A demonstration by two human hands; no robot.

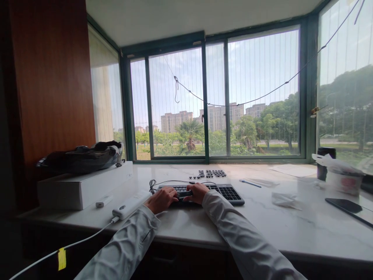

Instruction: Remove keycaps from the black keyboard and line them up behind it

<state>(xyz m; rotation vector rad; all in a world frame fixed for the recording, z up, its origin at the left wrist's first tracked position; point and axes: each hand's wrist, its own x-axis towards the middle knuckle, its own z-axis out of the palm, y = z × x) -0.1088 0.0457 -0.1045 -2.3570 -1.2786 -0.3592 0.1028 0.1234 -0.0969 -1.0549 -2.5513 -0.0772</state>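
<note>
A dark keyboard point(233, 196) lies on the white marble-look counter, its cable point(163, 181) running behind it. Over its left and middle part both hands meet. My right hand point(197, 193) has its fingers closed on a short dark object point(184, 193), whose kind I cannot make out. Close beside it, my left hand point(163, 199) rests at the keyboard's left front with bent fingers near the object's left end; whether it also grips it is hidden. Several loose keycaps point(215, 173) are laid out in rows behind the keyboard.
A white power strip point(131, 206) with a white cord lies at left, beside a small white adapter point(104, 201) and a white box point(87, 184) carrying a black bag point(81, 157). At right are a blue pen point(251, 183), a clear plastic bag point(285, 200), a phone point(344, 205) and a bagged tub point(344, 181).
</note>
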